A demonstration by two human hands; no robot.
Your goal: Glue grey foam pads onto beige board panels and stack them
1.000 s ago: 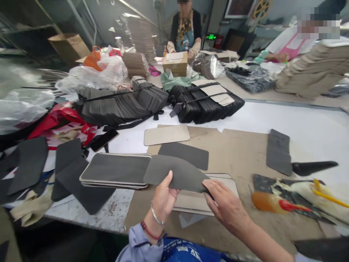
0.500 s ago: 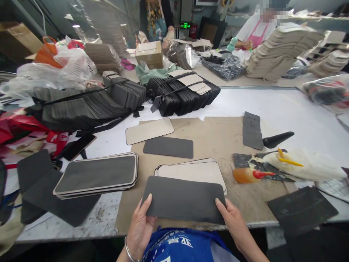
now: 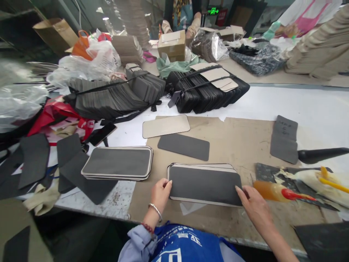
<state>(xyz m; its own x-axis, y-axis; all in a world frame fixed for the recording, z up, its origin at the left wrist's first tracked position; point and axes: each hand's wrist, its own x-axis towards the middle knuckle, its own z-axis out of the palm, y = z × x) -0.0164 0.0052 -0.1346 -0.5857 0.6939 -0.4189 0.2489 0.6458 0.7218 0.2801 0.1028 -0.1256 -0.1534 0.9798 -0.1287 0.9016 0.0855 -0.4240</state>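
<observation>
Dark panel (image 3: 204,186) lay lower centre of frame on pale stack (image 3: 223,167). Left hand (image 3: 160,194) pinched its left end; right hand (image 3: 255,203) touched right end, grip unclear. Step: apparently aligning; next move likely called for squaring edges.

worktop (image 3: 261,103): white surface, near edge stained at left
exit sign (image 3: 213,11): glowing green, beyond the far edge
dark panel (image 3: 247,18): right of the sign
under the near edge: deep shadow (image 3: 73,233), left

grey panel (image 3: 204,185), blue apron (image 3: 197,251), brown cardboard (image 3: 240,143)
</observation>
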